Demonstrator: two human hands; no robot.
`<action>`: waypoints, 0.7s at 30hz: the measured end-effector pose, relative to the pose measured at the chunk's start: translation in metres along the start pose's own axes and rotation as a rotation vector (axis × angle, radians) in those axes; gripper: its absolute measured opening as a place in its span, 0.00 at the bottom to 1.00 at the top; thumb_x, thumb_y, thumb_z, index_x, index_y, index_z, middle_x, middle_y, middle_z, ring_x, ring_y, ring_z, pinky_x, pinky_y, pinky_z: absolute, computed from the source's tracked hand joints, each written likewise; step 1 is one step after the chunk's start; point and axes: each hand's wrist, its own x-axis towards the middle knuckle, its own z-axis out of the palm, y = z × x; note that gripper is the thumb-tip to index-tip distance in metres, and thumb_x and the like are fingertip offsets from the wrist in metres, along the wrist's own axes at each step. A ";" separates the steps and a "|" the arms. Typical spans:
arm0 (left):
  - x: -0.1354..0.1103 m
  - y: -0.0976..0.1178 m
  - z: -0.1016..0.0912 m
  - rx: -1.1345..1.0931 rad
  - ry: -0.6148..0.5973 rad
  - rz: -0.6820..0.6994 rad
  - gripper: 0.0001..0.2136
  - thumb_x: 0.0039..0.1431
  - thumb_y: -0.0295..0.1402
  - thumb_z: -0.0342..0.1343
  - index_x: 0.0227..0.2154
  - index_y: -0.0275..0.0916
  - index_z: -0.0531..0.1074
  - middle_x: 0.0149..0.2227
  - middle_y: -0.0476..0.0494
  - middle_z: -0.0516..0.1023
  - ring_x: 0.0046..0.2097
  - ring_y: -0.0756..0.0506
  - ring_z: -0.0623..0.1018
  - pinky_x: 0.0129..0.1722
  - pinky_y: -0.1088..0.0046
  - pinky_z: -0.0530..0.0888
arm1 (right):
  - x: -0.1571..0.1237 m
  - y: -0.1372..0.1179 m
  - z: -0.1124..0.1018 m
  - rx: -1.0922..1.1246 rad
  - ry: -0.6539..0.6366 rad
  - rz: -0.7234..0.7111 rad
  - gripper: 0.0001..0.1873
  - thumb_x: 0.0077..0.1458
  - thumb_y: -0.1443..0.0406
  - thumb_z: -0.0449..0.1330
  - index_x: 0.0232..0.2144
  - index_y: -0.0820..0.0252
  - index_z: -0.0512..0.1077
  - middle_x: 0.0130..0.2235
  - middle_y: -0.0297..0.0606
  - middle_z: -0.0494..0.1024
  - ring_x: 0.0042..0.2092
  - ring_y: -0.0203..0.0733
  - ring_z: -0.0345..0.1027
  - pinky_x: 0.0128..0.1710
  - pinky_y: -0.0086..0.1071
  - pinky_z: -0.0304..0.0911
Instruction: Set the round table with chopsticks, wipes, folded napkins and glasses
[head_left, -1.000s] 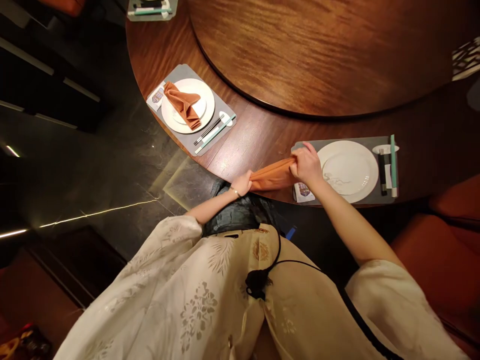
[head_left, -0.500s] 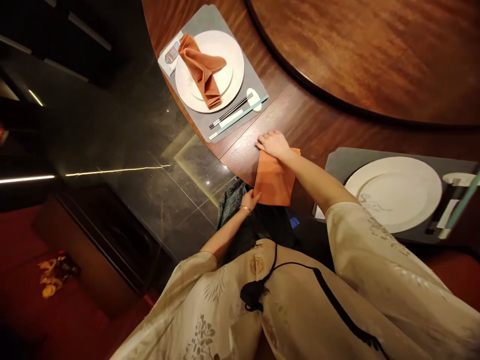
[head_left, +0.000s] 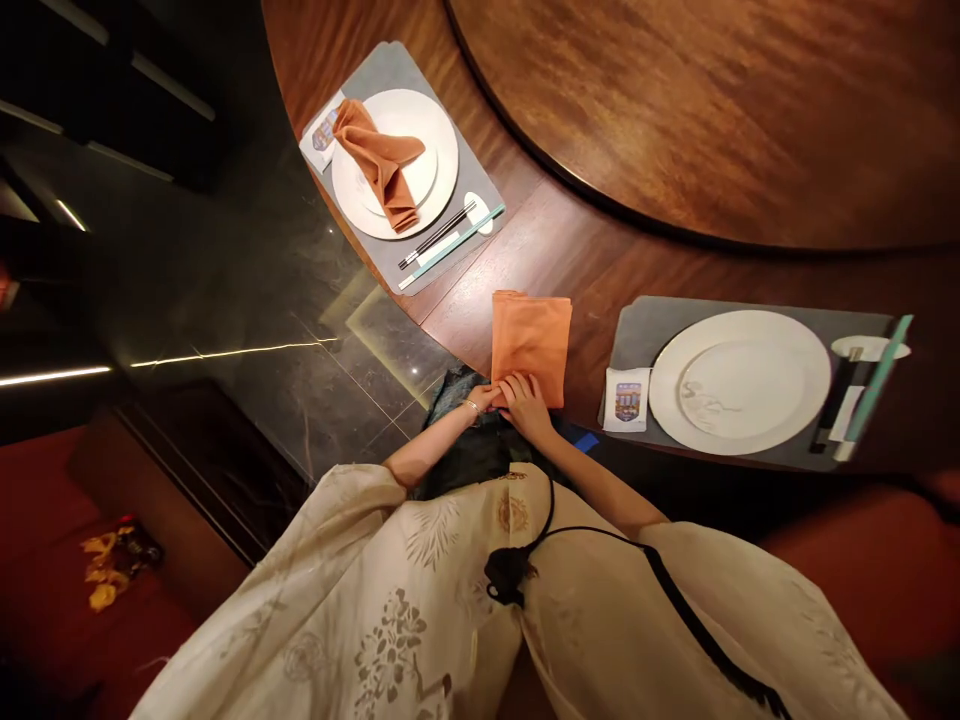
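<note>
An orange cloth napkin [head_left: 534, 335] lies folded in layers at the near edge of the round wooden table, its near end over the rim. My left hand [head_left: 484, 398] is closed on the napkin's near left corner. Close beside it, my right hand [head_left: 526, 408] holds the near edge, fingers on top of the cloth and its thumb mostly hidden. To the right, a white plate [head_left: 780, 375] with a smaller plate on it stands on a grey placemat [head_left: 630, 335]. A small printed packet [head_left: 627, 400] lies left of that plate.
Up left, another placemat [head_left: 390, 70] bears a white plate [head_left: 446, 130] with a folded orange napkin [head_left: 382, 165]. Chopsticks [head_left: 439, 235] lie beside it. A raised round turntable [head_left: 712, 110] fills the table's middle. Red chairs [head_left: 862, 570] stand at both sides.
My right hand has come back from the napkin's far edge to its near edge, beside my left hand. The napkin now lies flatter and squarer. The view has shifted slightly.
</note>
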 end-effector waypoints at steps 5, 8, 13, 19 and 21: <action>-0.007 0.038 -0.039 0.478 -0.129 0.058 0.11 0.49 0.38 0.65 0.22 0.36 0.74 0.25 0.44 0.76 0.38 0.43 0.78 0.39 0.72 0.73 | 0.008 0.002 0.026 0.009 0.018 0.051 0.19 0.63 0.69 0.49 0.53 0.62 0.71 0.55 0.46 0.74 0.61 0.51 0.60 0.60 0.51 0.54; -0.004 0.079 -0.060 1.133 -0.146 0.605 0.12 0.55 0.34 0.59 0.43 0.39 0.77 0.50 0.36 0.77 0.59 0.38 0.71 0.57 0.64 0.66 | 0.011 0.004 0.032 -0.038 0.093 0.031 0.19 0.65 0.70 0.46 0.52 0.59 0.72 0.54 0.42 0.75 0.60 0.48 0.61 0.61 0.49 0.55; 0.024 0.115 -0.078 1.619 -0.402 1.231 0.39 0.53 0.35 0.60 0.67 0.39 0.52 0.69 0.37 0.52 0.70 0.38 0.49 0.67 0.54 0.45 | 0.007 0.001 0.025 -0.092 0.211 0.018 0.17 0.65 0.70 0.47 0.42 0.58 0.76 0.46 0.41 0.79 0.56 0.46 0.65 0.59 0.48 0.57; 0.058 0.091 -0.097 1.552 -0.373 1.244 0.42 0.55 0.45 0.58 0.67 0.30 0.50 0.69 0.30 0.51 0.71 0.37 0.48 0.67 0.55 0.43 | 0.022 0.004 -0.018 -0.112 0.302 0.054 0.17 0.66 0.68 0.46 0.37 0.59 0.76 0.40 0.40 0.79 0.50 0.44 0.65 0.61 0.48 0.50; 0.064 0.080 -0.093 1.490 -0.359 1.237 0.38 0.55 0.46 0.57 0.64 0.29 0.57 0.66 0.28 0.57 0.69 0.35 0.52 0.67 0.55 0.45 | 0.049 0.011 -0.036 -0.124 0.287 0.037 0.16 0.66 0.67 0.47 0.38 0.58 0.76 0.39 0.41 0.78 0.50 0.45 0.64 0.62 0.50 0.47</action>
